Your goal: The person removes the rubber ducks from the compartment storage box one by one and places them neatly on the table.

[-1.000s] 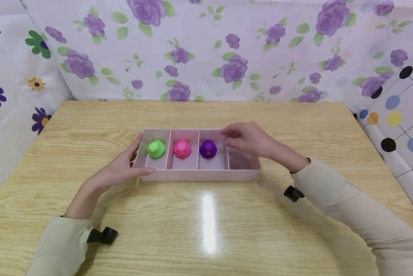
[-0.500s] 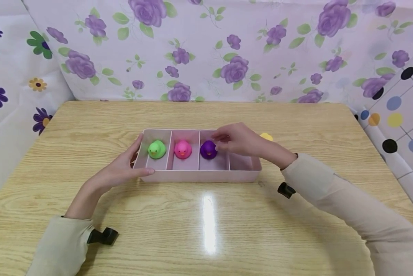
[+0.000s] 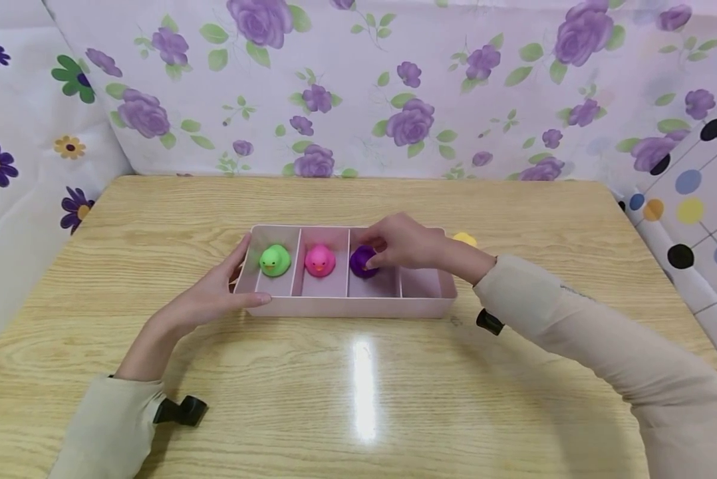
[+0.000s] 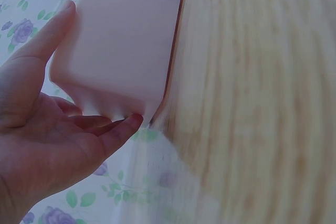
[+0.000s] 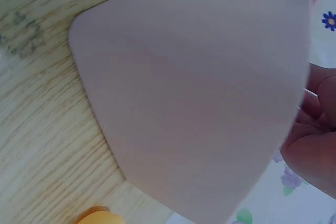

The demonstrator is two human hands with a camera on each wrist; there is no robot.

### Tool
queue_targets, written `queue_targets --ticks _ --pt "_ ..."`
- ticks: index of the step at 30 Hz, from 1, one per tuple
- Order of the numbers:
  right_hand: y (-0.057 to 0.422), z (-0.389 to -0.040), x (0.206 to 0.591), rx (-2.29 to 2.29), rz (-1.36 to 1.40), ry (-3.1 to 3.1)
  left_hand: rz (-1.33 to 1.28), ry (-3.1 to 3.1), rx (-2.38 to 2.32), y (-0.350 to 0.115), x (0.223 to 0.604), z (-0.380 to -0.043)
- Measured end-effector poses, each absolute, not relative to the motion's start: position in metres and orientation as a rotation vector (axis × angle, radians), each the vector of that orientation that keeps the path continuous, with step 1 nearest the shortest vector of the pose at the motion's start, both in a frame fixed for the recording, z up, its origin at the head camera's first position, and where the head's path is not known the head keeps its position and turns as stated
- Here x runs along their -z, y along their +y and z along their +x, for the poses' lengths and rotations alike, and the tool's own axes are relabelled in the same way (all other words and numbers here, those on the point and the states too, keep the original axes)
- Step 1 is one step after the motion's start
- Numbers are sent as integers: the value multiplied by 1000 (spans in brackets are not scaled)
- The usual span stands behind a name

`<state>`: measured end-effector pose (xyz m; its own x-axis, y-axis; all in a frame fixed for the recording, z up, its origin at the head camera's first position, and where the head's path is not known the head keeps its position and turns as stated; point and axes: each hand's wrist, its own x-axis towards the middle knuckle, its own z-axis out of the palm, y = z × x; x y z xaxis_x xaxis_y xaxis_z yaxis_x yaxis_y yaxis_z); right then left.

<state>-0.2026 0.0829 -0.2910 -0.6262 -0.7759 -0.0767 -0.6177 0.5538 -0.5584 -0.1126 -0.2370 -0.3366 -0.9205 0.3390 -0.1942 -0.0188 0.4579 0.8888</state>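
Surface (image 3: 257,392): pale wood grain, wide across the head view; bright glare streak (image 3: 364,392) toward the near side; faint small mark (image 3: 456,320) right of centre.
Room, back: white sheet with purple roses (image 3: 346,66) and green leaves, hanging behind the far edge.
Room, left: white sheet with daisy-like flowers (image 3: 23,120), purple, orange, green.
Room, right: white sheet with grid lines and coloured dots (image 3: 714,229).
Pink box (image 3: 346,307): flat on the surface, near the middle; four compartments in a row.
Left hand (image 3: 211,287): gripping the box's left end, thumb along the front wall, fingers round the end.
Right hand (image 3: 412,243): pinching purple duck (image 3: 357,262) between thumb and fingers.
Purple duck: inside third compartment from left, partly covered.
Green duck (image 3: 273,261): leftmost compartment, upright.
Pink duck (image 3: 319,261): second compartment, upright.
Yellow object (image 3: 465,238): on the surface beyond the box's right end, mostly hidden by the right wrist.
Sleeves (image 3: 108,416): beige; black device (image 3: 185,411) at each wrist.
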Motion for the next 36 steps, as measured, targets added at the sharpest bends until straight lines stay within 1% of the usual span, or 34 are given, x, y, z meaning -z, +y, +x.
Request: queue_targets --ticks 20,29,36 --pt "73 -208 305 607 -1316 2510 265 2375 -1454 -238 338 -113" --pt "72 -206 305 613 -1289 2507 270 2364 -1462 -238 338 -113" --pt "72 -209 302 580 -1333 2491 259 2357 -1475 -237 338 -112"
